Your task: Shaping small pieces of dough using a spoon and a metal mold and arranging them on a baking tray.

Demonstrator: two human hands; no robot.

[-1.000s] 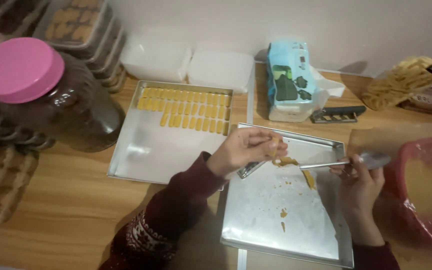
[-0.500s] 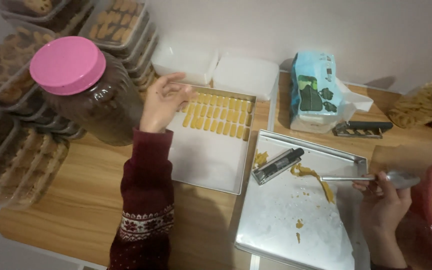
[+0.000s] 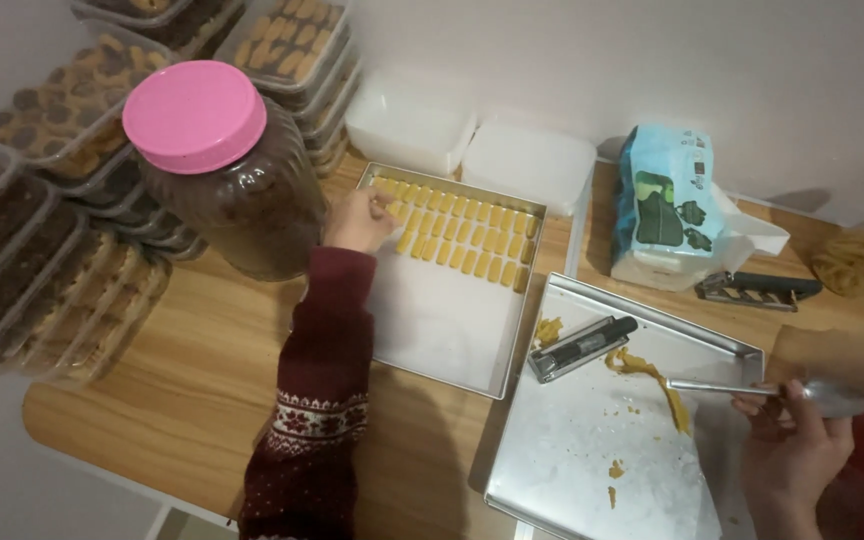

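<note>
- Nearest the camera, at the front right of the wooden table (image 3: 182, 400), the right hand (image 3: 792, 455) was closed around the handle of a spoon (image 3: 752, 388); its tip lay on a yellow dough smear (image 3: 652, 378) on the near baking tray (image 3: 592, 450); compared with a second earlier this hand had hardly shifted.
- On the near baking tray, a small black-and-metal tool (image 3: 582, 347) lay alone beside a little lump of dough (image 3: 549, 330); a second before, the left hand had been over that spot with the tool under it, so the tool had been let go.
- To the left of the near baking tray, the sleeve (image 3: 317, 400) in dark red knit stretched forward across the table.
- Farther back, the left hand (image 3: 357, 220) had travelled to the far-left corner of the far baking tray (image 3: 442, 320); its fingers were curled together, pinching at the end of the rows of yellow dough pieces (image 3: 457, 235); whether a piece was between them I could not tell; judging by this, one more piece was being set into the row.
- Just left of that tray stood a brown jar (image 3: 237, 200) with a pink lid (image 3: 195, 115).
- Beyond it, stacked clear boxes of cookies (image 3: 42, 200), two white tubs (image 3: 472, 150) and a blue tissue pack (image 3: 667, 205) sat against the wall.
</note>
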